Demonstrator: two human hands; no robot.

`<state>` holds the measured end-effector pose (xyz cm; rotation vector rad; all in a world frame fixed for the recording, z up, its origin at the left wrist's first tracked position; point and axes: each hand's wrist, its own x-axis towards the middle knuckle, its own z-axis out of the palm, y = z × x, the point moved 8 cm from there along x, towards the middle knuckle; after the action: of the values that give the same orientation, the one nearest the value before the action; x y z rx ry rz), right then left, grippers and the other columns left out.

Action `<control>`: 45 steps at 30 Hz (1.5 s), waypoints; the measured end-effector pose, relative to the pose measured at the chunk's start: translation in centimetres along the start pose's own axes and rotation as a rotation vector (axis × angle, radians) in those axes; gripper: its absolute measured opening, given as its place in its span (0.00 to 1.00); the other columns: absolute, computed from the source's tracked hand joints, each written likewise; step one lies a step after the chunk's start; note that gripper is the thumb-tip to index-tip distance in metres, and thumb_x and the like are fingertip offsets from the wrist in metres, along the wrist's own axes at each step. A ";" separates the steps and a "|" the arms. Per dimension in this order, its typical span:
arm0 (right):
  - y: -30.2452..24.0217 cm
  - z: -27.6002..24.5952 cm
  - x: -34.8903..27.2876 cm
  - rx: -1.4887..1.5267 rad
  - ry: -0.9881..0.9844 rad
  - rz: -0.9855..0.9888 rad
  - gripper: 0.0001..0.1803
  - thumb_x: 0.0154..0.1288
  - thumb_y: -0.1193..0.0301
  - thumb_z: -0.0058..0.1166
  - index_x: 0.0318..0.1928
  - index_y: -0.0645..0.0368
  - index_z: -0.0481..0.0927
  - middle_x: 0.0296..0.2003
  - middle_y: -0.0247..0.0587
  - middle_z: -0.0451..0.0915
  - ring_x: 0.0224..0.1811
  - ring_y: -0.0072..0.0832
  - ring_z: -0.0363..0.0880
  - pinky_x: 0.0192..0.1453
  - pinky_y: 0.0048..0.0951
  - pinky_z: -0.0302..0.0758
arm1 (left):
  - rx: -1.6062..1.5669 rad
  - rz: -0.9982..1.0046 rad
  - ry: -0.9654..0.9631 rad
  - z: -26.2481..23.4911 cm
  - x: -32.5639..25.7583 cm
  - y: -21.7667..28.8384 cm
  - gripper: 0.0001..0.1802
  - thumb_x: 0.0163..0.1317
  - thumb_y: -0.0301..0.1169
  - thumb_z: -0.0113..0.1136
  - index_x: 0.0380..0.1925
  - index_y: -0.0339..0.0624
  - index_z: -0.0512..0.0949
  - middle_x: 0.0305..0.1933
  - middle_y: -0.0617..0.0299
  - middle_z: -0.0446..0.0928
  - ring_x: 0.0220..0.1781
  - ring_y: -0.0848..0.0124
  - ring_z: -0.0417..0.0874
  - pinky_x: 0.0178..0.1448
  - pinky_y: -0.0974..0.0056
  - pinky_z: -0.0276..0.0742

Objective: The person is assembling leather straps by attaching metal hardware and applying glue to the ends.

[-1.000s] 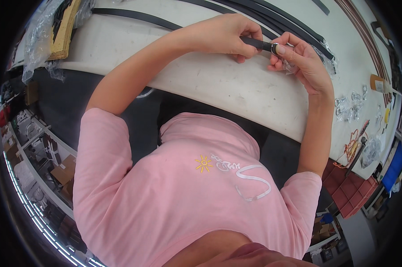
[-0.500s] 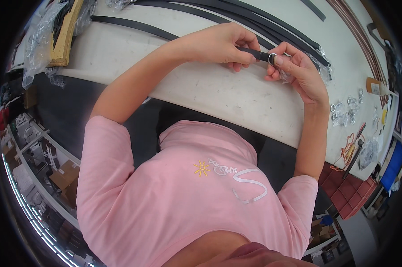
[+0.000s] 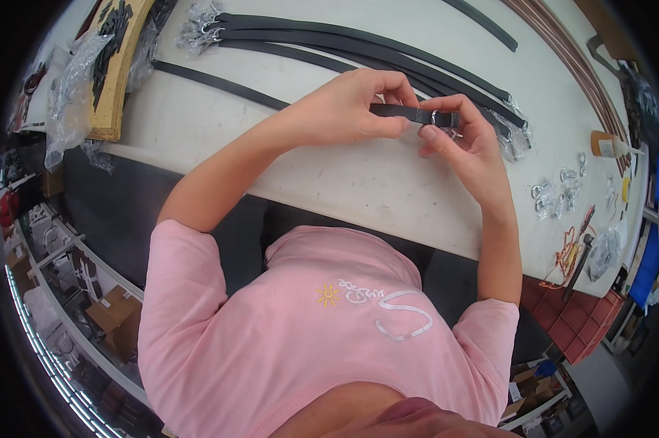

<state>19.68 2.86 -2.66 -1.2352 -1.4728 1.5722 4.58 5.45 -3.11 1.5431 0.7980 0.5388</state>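
Observation:
A long black strap [image 3: 399, 112] runs from the left across the white table and up into my two hands. My left hand [image 3: 355, 109] grips it from behind and in front, the thumb stretched along its near edge. My right hand [image 3: 466, 142] pinches the strap's end, its thumb under a shiny metal ring [image 3: 434, 117] that sits around the strap. Past the ring a short black end shows against my right fingers. Beneath that end, part of the metal fitting is hidden by my fingers.
Behind my hands lies a bundle of black straps [image 3: 307, 36] with plastic-wrapped metal clips at both ends. To the right are bagged metal hooks [image 3: 559, 193], an amber bottle [image 3: 608, 144] and an orange cord [image 3: 565, 255]. A yellow-edged tray [image 3: 110, 125] of black pieces stands left.
Both hands have come lower in the view with the strap. My right fingers now lie behind the strap's end, and more of that end shows past the ring.

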 end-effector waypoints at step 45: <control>0.8 -0.6 0.2 0.081 0.095 0.051 0.09 0.72 0.72 0.55 0.48 0.62 0.75 0.36 0.35 0.81 0.39 0.19 0.83 0.44 0.22 0.80 | 0.567 0.338 0.241 0.3 -0.5 3.1 0.16 0.59 0.24 0.68 0.48 0.41 0.84 0.40 0.62 0.84 0.37 0.70 0.80 0.41 0.68 0.74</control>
<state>20.24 3.12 -3.41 -1.2918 -1.3154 1.5689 5.03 4.86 -0.07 2.1878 0.9285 0.8027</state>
